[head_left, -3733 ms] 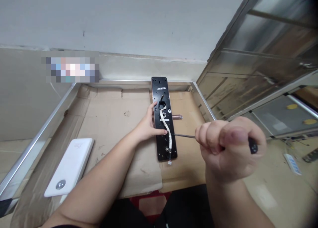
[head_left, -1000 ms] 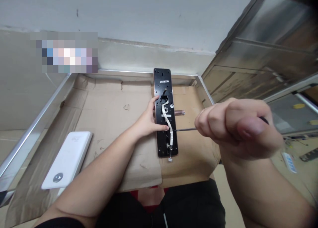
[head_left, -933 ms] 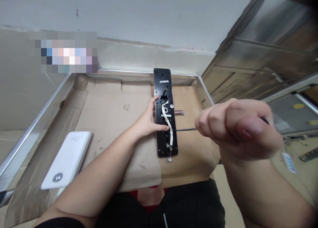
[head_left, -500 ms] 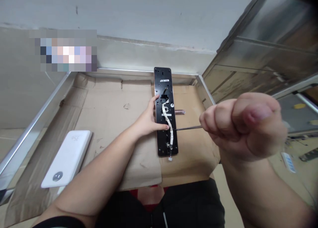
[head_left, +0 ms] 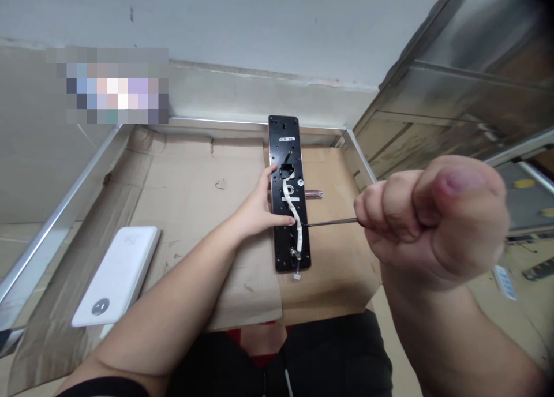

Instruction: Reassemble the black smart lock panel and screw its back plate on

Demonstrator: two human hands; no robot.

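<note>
A long black door lock panel (head_left: 283, 130) rests with its screw-holed side facing up. My left hand (head_left: 258, 209) grips its left edge, with the thumb lying across the face beside a white-wrapped cable (head_left: 291, 205). That cable runs from a square opening down to the lower end, where a small white connector (head_left: 297, 276) hangs out. My right hand (head_left: 433, 218) is a closed fist around a screwdriver (head_left: 332, 222); only the thin metal shaft shows, its handle hidden in the fingers. The shaft's tip meets the panel near its right edge. A copper-coloured lever handle (head_left: 314, 194) sticks out from under the panel.
Brown cardboard (head_left: 194, 172) lines the work surface inside a metal frame (head_left: 216, 123). A white power bank (head_left: 119, 276) lies at the left, near my forearm. A wall stands behind; a power strip (head_left: 505, 283) is low on the far right.
My right fist has shifted slightly to the right, still holding the screwdriver, with the shaft's tip still at the panel. My left hand and the panel stay almost unchanged.
</note>
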